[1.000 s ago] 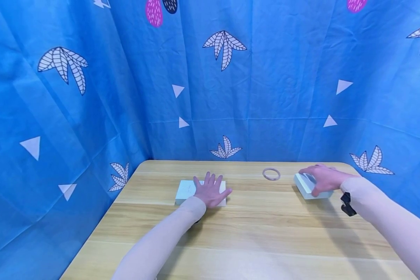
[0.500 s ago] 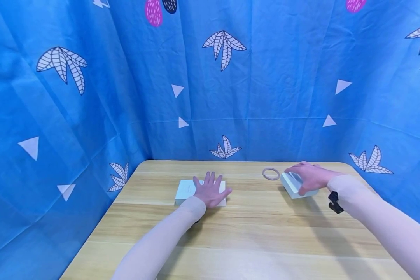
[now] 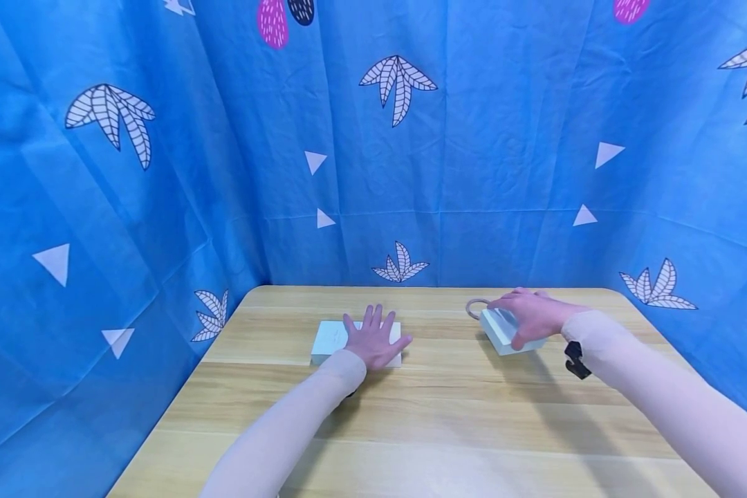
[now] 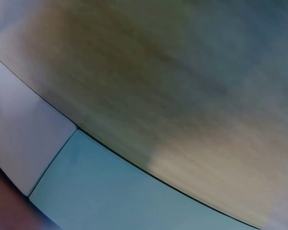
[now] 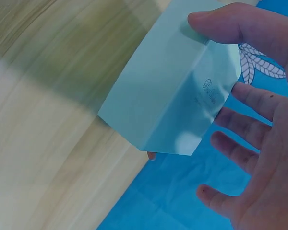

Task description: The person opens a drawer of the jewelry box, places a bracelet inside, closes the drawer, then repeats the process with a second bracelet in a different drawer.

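Note:
My left hand (image 3: 373,342) rests with fingers spread on a pale blue box (image 3: 331,337) with faint print, at the table's left middle. The box's right end, beside my thumb, looks white. In the left wrist view a blue face (image 4: 115,187) meets a whitish face (image 4: 29,120). On the right, my right hand (image 3: 532,318) grips a second pale blue box (image 3: 498,335) between thumb and fingers, tilted close over the table. Small lettering shows on this box (image 5: 149,91) in the right wrist view. Just behind it lies a thin pinkish-brown ring (image 3: 471,309), partly hidden by box and hand.
The wooden table (image 3: 436,408) ends at a blue patterned curtain (image 3: 504,173), which stands behind and along the sides. Bare wood lies between the two boxes and in front of them.
My right hand has carried its box leftward, and the box now overlaps the ring, which showed whole before. My left hand and its box have stayed in place.

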The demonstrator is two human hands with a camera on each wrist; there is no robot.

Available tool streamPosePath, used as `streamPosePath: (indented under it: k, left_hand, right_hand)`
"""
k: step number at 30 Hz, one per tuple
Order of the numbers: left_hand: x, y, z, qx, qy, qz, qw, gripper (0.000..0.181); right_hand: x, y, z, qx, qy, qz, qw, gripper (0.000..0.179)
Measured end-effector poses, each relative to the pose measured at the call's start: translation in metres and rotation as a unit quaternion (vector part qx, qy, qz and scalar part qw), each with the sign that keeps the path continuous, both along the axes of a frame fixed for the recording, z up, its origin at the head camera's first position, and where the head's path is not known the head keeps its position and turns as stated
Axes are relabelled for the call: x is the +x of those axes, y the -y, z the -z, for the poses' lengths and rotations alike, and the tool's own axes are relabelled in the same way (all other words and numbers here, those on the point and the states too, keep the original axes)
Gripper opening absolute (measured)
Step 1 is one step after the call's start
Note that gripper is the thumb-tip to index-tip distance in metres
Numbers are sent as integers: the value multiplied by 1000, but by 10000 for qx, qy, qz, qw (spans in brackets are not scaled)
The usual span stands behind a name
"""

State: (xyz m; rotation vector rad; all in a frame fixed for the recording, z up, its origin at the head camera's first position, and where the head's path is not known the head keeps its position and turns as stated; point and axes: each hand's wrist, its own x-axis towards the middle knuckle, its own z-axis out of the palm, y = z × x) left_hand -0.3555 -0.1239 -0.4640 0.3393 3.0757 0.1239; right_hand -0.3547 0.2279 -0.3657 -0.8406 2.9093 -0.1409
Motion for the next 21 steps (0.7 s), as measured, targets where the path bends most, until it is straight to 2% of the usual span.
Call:
streamPosePath:
  k: [6,13,21]
  left_hand:
    - [-2,0,2,22,19,3,10000,88]
    - [6,0,-7,-40,-21,12,10000,86]
    - [8,-1,-8,-55,1,-1,10000,85]
  right_hand:
    - [1,12,-1,55,-25,-110,9999,80]
    - [-6,22,4,120,-19,-279,9995,84]
    - [-5,39,3,13,170,-164,9997,82]
